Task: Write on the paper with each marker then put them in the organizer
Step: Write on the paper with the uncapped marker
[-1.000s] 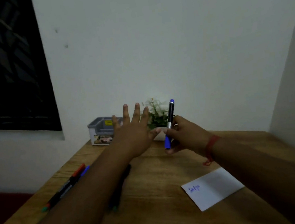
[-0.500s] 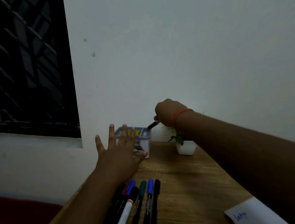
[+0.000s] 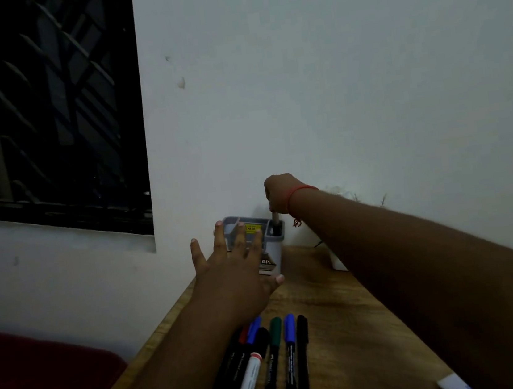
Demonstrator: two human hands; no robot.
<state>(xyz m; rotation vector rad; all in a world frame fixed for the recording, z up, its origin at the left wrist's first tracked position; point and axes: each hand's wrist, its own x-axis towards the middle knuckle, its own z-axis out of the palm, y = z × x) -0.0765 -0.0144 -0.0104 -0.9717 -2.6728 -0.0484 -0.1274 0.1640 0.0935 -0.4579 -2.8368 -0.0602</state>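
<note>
Grey plastic forms the organizer, which is set at the far edge of the wooden table against the wall. A marker is held upright in its right rear compartment, pinched by the right hand; its colour is hard to tell in the dim light. The left hand is spread wide, fingers splayed, in front of the organizer. Several markers are laid side by side nearer on the table, and a corner of the paper is seen at the lower right.

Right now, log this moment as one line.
right hand: lowering marker into organizer right slot | left hand: open, before organizer | markers on table: several
</note>
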